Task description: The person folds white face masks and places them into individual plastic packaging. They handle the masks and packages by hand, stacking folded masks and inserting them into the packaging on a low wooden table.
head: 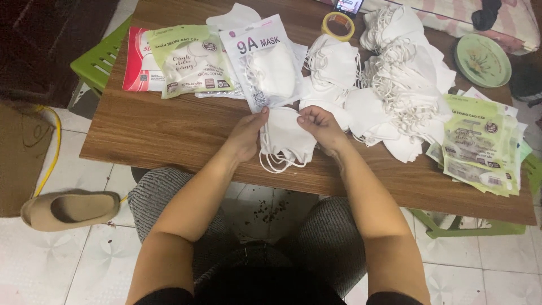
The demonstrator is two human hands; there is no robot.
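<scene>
Head view: a folded white mask (287,137) is pinched at its top edge between the left hand (247,135) and the right hand (322,127), fingers of both closed on it, thumbs nearly meeting. The mask is held at the near edge of the wooden table (169,133), its ear loops (276,164) hanging past that edge. Just beyond the grip a clear mask pouch (262,59) is laid flat, almost touching the left thumb. To the right of the grip a pile of loose white masks (395,85) is spread, close to the right wrist. Further right, green printed packets (480,144) are stacked at the table corner. Left of the grip bare tabletop is left open up to the table's left edge. A tape roll (337,25) is seen well beyond.
</scene>
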